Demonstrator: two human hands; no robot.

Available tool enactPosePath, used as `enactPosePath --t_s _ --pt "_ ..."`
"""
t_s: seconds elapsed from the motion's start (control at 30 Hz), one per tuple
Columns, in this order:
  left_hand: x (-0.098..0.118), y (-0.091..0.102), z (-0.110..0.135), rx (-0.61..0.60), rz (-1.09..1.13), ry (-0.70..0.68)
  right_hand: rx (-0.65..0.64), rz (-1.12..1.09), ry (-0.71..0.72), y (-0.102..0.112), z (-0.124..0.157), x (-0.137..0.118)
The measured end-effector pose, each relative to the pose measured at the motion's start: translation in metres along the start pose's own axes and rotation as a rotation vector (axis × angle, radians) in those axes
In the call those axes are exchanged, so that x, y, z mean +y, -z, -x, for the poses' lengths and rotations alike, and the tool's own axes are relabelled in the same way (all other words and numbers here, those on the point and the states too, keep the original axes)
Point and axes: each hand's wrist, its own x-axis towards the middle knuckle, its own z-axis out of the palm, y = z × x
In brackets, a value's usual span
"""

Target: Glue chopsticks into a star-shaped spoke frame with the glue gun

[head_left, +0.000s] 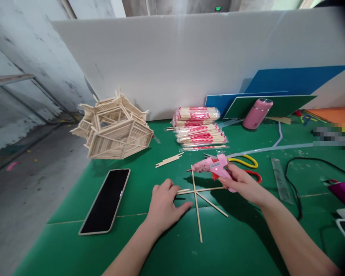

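My right hand (pixel 243 184) grips a pink hot glue gun (pixel 211 166), its nozzle pointing left at the top end of a long wooden stick (pixel 197 209) on the green table (pixel 166 249). My left hand (pixel 164 205) rests on the table with fingers curled, pinching the left end of a crossing stick (pixel 202 189). A third stick (pixel 212 205) slants off to the right. The sticks cross between my two hands.
A black phone (pixel 107 201) lies at the left. A stick-built model house (pixel 115 128) stands at the back left, wrapped stick bundles (pixel 199 130) behind centre, loose short sticks (pixel 169 160), yellow and red scissors (pixel 248 166), a ruler (pixel 281 180), a black cable (pixel 296 191), a pink bottle (pixel 258 114).
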Motion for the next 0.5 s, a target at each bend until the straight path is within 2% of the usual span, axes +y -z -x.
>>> enactPosePath --t_s 0.1,0.23,0.5 --pt "0.009 -0.001 0.004 0.033 -0.027 -0.006 -0.013 -0.016 -0.014 -0.002 0.001 0.0" --pt "0.018 -0.006 0.008 0.014 -0.048 -0.026 -0.018 -0.04 -0.023 -0.002 0.0 0.003" --pt "0.021 -0.01 0.009 -0.016 -0.075 -0.032 -0.033 -0.035 -0.048 0.004 0.002 0.007"
